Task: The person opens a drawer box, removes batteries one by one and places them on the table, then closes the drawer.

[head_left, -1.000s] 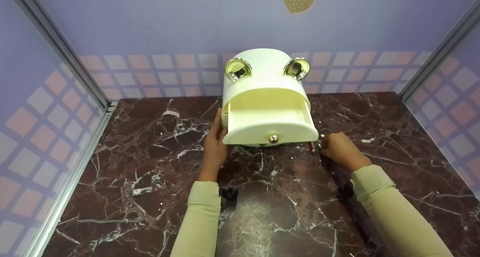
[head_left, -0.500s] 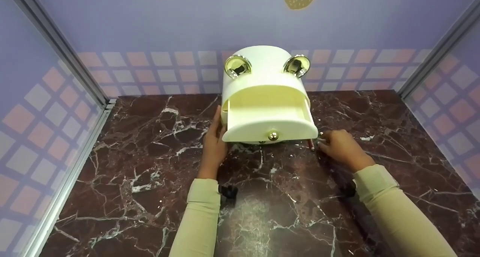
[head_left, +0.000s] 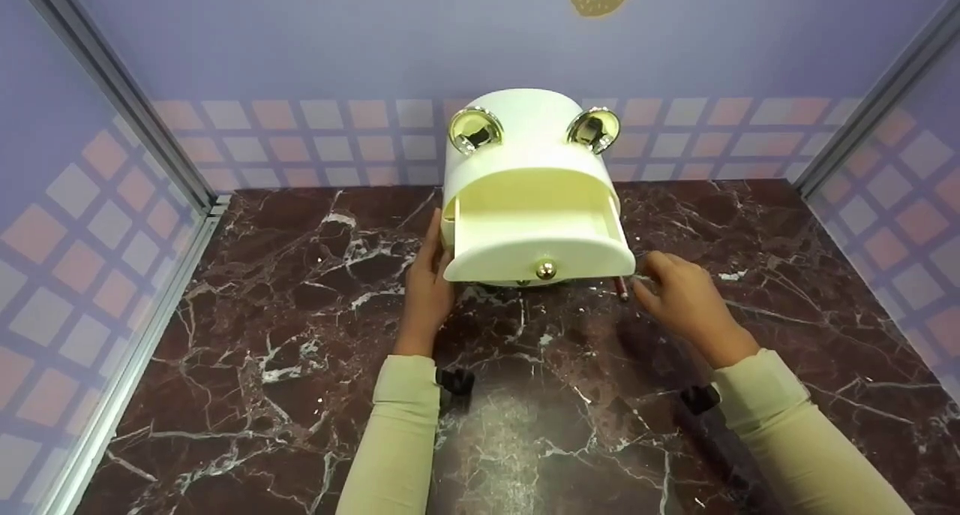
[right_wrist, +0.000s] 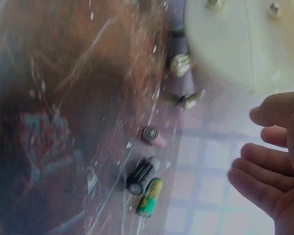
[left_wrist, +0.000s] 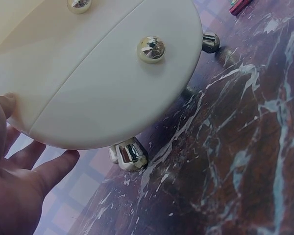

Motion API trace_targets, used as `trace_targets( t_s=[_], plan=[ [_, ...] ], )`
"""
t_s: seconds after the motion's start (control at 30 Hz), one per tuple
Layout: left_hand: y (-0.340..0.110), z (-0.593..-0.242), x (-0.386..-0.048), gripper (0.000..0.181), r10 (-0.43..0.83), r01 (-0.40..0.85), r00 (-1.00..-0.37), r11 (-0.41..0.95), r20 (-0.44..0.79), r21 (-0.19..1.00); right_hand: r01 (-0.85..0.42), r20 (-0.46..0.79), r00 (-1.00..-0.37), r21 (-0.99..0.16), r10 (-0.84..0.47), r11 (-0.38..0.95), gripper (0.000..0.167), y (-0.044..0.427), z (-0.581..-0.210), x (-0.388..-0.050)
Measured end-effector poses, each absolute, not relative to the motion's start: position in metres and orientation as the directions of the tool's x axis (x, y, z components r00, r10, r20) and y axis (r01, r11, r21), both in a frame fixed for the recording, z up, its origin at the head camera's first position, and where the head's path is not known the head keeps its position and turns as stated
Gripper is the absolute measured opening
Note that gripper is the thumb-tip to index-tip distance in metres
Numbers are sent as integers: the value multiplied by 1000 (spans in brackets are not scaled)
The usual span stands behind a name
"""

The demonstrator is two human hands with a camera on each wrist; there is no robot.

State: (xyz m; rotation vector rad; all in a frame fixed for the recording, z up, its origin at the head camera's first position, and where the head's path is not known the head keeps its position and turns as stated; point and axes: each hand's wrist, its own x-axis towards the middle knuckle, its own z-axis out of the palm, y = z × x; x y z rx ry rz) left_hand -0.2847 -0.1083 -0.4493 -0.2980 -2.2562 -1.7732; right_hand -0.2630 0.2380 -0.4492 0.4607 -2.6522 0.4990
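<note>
A cream-white drawer box (head_left: 525, 155) stands with its upper drawer (head_left: 536, 256) pulled out and nothing visible inside. My left hand (head_left: 429, 297) lies along its left side; in the left wrist view the thumb of my left hand (left_wrist: 14, 186) touches the front edge, the fingers extended beside it. My right hand (head_left: 686, 297) hovers off the box's right front corner, fingers apart and holding nothing. Below it in the right wrist view lie a green-and-gold battery (right_wrist: 150, 198), a black battery (right_wrist: 142, 176) and a reddish one (right_wrist: 151, 135).
Two round gold-rimmed pieces (head_left: 475, 131) stick up from the box top. Shiny metallic feet (left_wrist: 130, 155) carry the box on the dark red marbled table (head_left: 300, 425). Behind stands a purple wall (head_left: 375, 57) with pink and white squares; panels flank both sides.
My right hand has risen slightly and its fingers have loosened from their curl beside the box. The left hand stays against the box. The whole view has shifted slightly.
</note>
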Motion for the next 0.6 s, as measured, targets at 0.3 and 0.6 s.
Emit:
trace_targets(
  t_s=[0.3,0.6],
  plan=[
    [-107,-448,-284,55,-13,281,-956,237,293,930,-550,618,-707,-176,-343,816,10,219,-445,-236],
    [-108,-447,-285,56,-4,265,-962,245,275,933,-733,839,-427,-103,-337,672,11,192,-437,-223]
  ],
)
